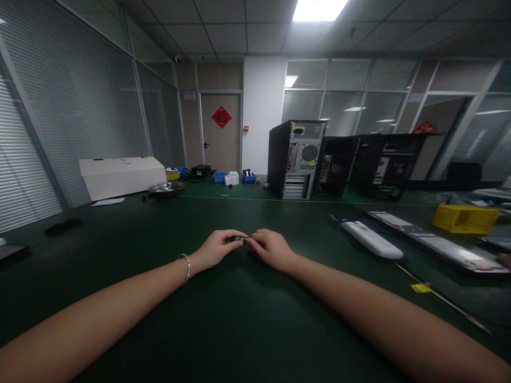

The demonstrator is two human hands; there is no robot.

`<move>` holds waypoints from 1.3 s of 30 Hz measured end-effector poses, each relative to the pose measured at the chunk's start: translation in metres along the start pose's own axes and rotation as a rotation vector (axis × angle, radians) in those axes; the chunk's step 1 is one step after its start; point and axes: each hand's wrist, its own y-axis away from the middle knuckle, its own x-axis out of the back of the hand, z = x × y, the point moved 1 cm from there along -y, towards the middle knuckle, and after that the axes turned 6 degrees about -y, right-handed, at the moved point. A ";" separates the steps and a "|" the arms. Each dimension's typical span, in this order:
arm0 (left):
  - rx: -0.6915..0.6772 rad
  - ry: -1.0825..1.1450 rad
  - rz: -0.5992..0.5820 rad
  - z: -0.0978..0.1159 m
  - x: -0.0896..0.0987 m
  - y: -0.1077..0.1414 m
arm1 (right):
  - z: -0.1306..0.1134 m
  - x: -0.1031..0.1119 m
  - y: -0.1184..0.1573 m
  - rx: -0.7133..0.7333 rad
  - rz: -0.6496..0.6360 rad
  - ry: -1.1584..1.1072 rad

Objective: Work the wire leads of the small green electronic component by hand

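A small green circuit board (240, 239) is pinched between the thumb and fingers of my left hand (217, 249), just above the green table (223, 319). My right hand (273, 249) is closed at the right end of the board, its thumb and fingertips pressed together there. Whatever those right fingertips may hold is too small and hidden to make out. The two hands nearly meet in the middle of the view, and a silver bracelet (186, 267) circles my left wrist.
Computer towers (304, 159) stand at the back right. A white power strip (371, 239), long flat devices (451, 247) and a yellow bin (465, 219) lie to the right. A metal bowl (165, 188) and white box (122, 178) sit back left.
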 end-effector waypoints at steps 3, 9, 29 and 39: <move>-0.002 0.052 -0.021 -0.005 -0.001 -0.002 | -0.001 0.002 0.001 0.024 -0.003 -0.012; 0.039 0.136 -0.022 -0.006 -0.002 -0.001 | -0.002 0.003 0.001 0.015 -0.006 -0.047; 0.027 0.119 -0.031 -0.002 -0.005 0.000 | -0.007 0.007 0.001 0.058 0.022 -0.162; 0.062 0.411 0.126 -0.005 -0.003 -0.003 | -0.003 0.002 0.001 -0.003 0.051 -0.104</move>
